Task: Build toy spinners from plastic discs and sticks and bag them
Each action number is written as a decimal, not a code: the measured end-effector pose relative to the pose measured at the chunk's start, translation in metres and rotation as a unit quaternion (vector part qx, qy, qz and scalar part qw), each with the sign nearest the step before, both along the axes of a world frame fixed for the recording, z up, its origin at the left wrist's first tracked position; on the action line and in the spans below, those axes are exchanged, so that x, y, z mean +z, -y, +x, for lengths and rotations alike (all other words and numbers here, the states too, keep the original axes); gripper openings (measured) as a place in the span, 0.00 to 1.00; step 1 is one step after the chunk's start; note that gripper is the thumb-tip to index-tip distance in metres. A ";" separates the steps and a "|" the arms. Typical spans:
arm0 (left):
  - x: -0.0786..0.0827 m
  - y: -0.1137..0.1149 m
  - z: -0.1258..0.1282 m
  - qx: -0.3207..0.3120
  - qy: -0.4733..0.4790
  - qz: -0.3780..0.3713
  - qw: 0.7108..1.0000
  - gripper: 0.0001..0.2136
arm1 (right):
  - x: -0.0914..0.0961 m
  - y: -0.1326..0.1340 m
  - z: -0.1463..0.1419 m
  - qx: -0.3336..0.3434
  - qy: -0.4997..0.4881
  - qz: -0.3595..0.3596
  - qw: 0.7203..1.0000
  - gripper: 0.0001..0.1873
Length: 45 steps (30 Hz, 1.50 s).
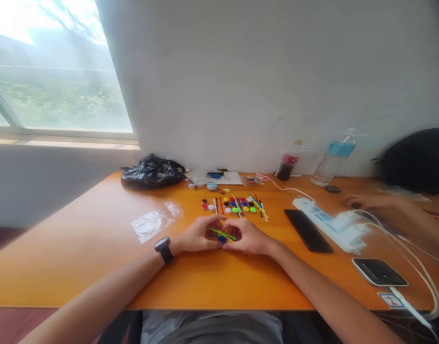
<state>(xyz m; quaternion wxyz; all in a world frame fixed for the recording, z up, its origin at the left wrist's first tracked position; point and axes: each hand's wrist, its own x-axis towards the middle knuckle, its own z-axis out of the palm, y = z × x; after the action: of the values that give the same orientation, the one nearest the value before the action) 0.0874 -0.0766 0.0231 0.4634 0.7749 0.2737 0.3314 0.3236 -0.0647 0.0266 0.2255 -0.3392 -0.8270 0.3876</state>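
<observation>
left of both hands' fingers (213, 218) (235, 222), curled round coloured sticks (223, 233), a flat clear bag (149, 225)

Left grip (203, 233) and right grip (250, 236) curved into a ring.
Thumbs (231, 246) are set close together; behind the grips, left forearm (112, 282) and right forearm (312, 286) are slanted outward.

Through the head camera I have an orange-brown tabletop (97, 272), with a black plastic bag (151, 174) by its far left corner and a clear bottle (323, 172) near its far edge. Around the middle I see coloured discs (245, 209) and sticks (221, 206), a clear packet (150, 224) to their left. Rightward lie a dark phone (308, 231), a white power strip (318, 220) and, toward the near edge, a white-edged phone (380, 272).
</observation>
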 end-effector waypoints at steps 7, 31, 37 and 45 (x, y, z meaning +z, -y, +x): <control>0.014 0.006 0.000 -0.049 -0.018 0.007 0.999 0.25 | 0.005 0.003 0.001 0.031 0.011 -0.022 0.999 0.22; 0.012 0.009 0.002 -0.041 -0.097 0.169 0.980 0.21 | -0.021 -0.023 0.002 -0.148 -0.005 0.118 0.982 0.22; 0.005 0.013 0.012 -0.041 -0.100 0.223 0.969 0.09 | -0.028 -0.023 -0.004 -0.139 0.050 0.157 0.976 0.20; 0.007 0.014 0.008 -0.030 -0.126 0.225 0.966 0.07 | -0.030 -0.026 -0.002 -0.136 0.083 0.191 0.969 0.23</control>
<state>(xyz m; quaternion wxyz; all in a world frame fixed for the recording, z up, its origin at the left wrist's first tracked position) 0.0953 -0.0905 0.0297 0.2485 0.9026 0.2249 0.2703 0.3220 -0.0391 -0.0031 0.2675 -0.4297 -0.8478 0.1583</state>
